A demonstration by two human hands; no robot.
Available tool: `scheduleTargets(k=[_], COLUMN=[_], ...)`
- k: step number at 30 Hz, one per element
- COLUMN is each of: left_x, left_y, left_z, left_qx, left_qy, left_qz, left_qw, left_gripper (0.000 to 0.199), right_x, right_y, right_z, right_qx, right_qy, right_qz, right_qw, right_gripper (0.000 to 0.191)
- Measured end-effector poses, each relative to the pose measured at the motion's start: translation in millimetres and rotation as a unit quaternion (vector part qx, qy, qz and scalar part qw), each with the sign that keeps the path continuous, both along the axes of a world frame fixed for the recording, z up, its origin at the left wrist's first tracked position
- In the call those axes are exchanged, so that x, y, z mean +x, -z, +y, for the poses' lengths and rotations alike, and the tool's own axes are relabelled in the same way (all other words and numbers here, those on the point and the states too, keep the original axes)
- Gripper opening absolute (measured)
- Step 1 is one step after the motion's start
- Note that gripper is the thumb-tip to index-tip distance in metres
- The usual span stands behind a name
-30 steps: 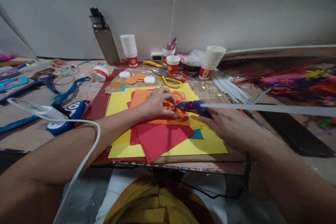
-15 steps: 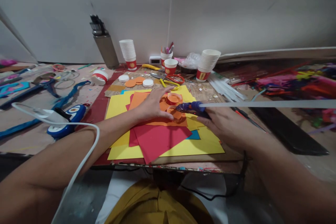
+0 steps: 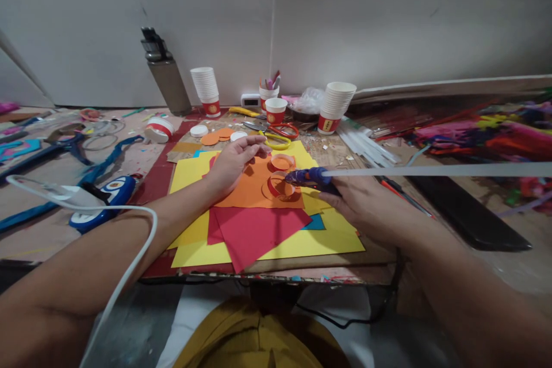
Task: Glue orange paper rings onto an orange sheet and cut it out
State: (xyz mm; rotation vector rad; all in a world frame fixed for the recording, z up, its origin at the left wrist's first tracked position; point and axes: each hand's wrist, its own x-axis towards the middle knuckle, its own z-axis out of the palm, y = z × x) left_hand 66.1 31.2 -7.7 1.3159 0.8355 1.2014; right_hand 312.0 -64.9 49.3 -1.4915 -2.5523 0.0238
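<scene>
My right hand (image 3: 353,192) is closed round a blue glue gun (image 3: 313,177), with a long white glue stick (image 3: 431,170) running out of its back to the right. Its nozzle is at the nearer of two red-rimmed rings (image 3: 281,185); the other ring (image 3: 282,163) stands just behind. Both are on an orange sheet (image 3: 237,192). Over the left part of that sheet is my left hand (image 3: 237,164), fingers apart and partly curled, holding nothing. Red paper (image 3: 259,233) and yellow paper (image 3: 198,253) lie under the orange sheet.
Behind the papers are yellow-handled scissors (image 3: 276,141), orange discs (image 3: 210,138), white lids (image 3: 199,130) and stacked paper cups (image 3: 338,100). A bottle (image 3: 170,83) stands back left. A white cable (image 3: 146,241) crosses my left forearm. A black slab (image 3: 470,213) lies right.
My left hand has moved left and slightly up, away from the rings, which now show more fully. The glue gun has stayed at the near ring.
</scene>
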Motion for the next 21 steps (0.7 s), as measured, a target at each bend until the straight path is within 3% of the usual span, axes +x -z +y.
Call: scheduleTargets(k=[6,11,21], left_x=[-6.6,-17.6,-29.5], left_y=[-6.5,-16.2,-25.9], left_z=[6.6,15.9,20.6], left_qx=[0.003,0.080,0.121], left_qy=[-0.049,-0.158,-0.227], left_qz=[-0.035,0.018,0.107], left_qw=[0.998,0.984,0.960], left_gripper=[0.030,0.024,0.016], right_x=[-0.4,0.0,-0.9], right_y=[-2.2,0.1,-3.8], right_z=[-1.2,-1.0,-1.4], right_qx=[-0.017,-0.026,-0.027], right_qy=[0.000,0.017,0.010], right_qz=[-0.003,-0.004,-0.005], right_qw=[1.000,1.000,1.000], right_gripper=[0.032,0.030,0.032])
